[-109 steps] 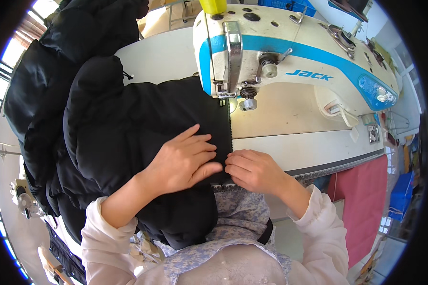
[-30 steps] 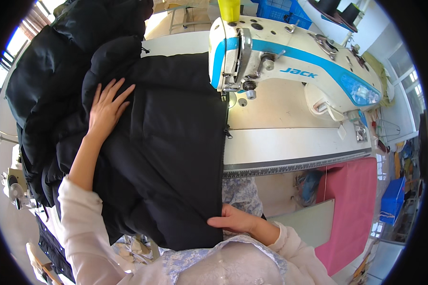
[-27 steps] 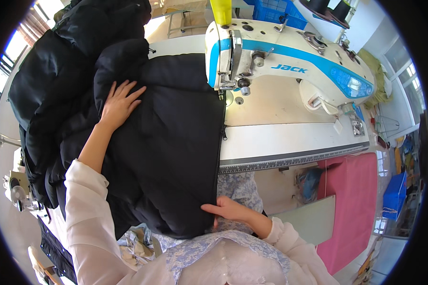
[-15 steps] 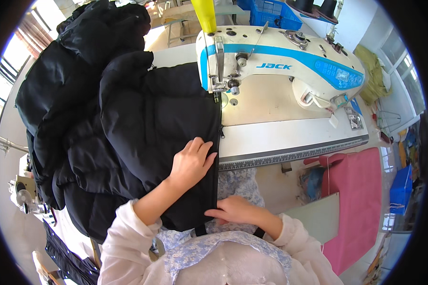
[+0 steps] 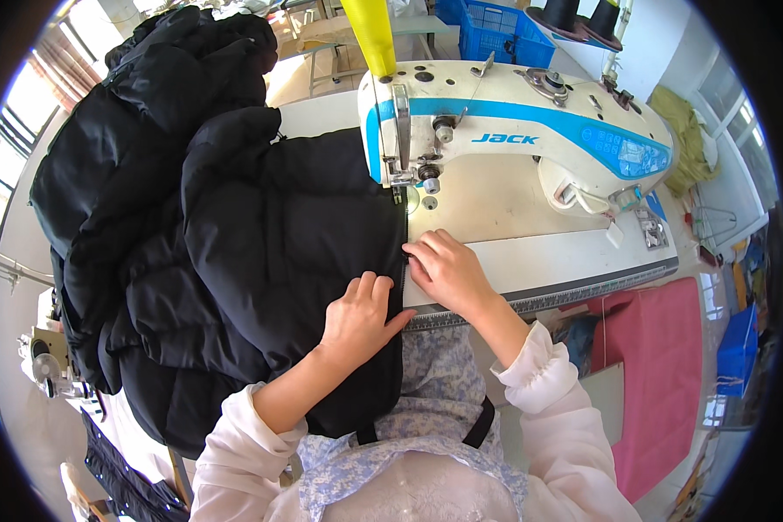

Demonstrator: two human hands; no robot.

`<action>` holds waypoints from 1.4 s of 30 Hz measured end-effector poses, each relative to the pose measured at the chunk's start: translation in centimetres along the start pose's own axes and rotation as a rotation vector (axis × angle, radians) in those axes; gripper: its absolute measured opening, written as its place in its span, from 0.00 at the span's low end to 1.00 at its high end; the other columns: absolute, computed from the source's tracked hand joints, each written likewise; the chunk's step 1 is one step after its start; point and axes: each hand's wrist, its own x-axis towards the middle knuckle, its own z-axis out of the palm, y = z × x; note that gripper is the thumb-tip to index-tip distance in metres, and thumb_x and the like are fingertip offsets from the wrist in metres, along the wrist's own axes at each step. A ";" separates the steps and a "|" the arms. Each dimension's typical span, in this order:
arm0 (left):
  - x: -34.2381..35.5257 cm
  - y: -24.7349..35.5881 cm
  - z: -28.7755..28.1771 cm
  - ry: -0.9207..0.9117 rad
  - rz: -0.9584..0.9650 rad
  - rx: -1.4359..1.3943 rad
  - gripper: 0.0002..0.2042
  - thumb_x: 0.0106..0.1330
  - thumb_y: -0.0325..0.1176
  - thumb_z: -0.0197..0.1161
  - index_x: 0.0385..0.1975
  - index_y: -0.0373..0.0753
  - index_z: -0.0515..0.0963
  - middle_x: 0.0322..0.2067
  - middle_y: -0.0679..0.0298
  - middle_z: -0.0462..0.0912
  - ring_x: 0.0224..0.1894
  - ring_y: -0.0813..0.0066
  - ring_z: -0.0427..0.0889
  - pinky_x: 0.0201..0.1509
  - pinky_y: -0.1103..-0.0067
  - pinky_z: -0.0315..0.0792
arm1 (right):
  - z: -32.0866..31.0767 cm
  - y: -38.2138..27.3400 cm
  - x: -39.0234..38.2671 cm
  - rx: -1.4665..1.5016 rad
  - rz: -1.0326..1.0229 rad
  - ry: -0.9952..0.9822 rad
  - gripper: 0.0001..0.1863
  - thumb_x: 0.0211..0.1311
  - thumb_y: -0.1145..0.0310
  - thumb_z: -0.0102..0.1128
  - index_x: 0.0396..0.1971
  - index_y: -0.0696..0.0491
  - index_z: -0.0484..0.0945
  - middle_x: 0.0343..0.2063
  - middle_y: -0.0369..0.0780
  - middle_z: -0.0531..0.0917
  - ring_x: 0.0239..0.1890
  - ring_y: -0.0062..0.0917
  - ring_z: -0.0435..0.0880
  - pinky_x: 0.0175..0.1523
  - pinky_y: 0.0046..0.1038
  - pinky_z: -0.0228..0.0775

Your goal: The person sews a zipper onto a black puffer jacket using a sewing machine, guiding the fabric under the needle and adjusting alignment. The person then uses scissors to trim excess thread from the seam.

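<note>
A puffy black jacket [image 5: 235, 235] lies heaped over the sewing table's left part, its zippered edge [image 5: 404, 219] running from under the presser foot [image 5: 398, 193] of a white-and-blue sewing machine [image 5: 505, 117] toward my body. My left hand [image 5: 357, 317] rests on the jacket near that edge, fingers slightly bent, thumb stretched out to the zipper. Just above and to its right, my right hand [image 5: 444, 270] has its fingers closed at the zipper edge, seemingly round the small black pull, which they mostly hide.
A ruler strip [image 5: 531, 302] lines the table's front edge, with pink fabric [image 5: 657, 374] at the right. Behind stand a blue crate [image 5: 505, 35] and thread cones [image 5: 565, 17]. A second machine [image 5: 39, 348] is at the left, a blue bin [image 5: 737, 348] far right.
My left hand slid from high on the jacket down and right to near the zipper edge. My right hand rose from the jacket's lower edge to the zipper below the presser foot.
</note>
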 end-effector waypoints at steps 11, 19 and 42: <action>0.3 -0.4 0.5 0.004 0.023 -0.077 0.20 0.61 0.45 0.75 0.36 0.37 0.72 0.30 0.63 0.75 0.27 0.70 0.83 0.25 0.77 0.78 | 1.2 -0.7 1.5 -0.166 0.148 -0.021 0.09 0.56 0.68 0.71 0.30 0.51 0.78 0.29 0.36 0.78 0.30 0.31 0.83 0.34 0.33 0.78; -0.1 -0.6 1.0 0.000 0.029 -0.100 0.15 0.65 0.38 0.71 0.38 0.39 0.72 0.31 0.64 0.77 0.27 0.68 0.83 0.24 0.75 0.76 | 0.0 1.2 1.8 0.361 0.452 -0.189 0.05 0.65 0.72 0.67 0.35 0.56 0.81 0.32 0.40 0.87 0.32 0.30 0.87 0.40 0.31 0.78; 0.1 -0.6 0.8 0.006 0.069 -0.056 0.15 0.63 0.36 0.72 0.37 0.39 0.70 0.29 0.65 0.73 0.25 0.74 0.82 0.21 0.78 0.76 | -1.0 3.2 4.0 0.343 0.532 -0.220 0.15 0.55 0.60 0.75 0.34 0.51 0.80 0.27 0.37 0.83 0.34 0.35 0.84 0.43 0.39 0.73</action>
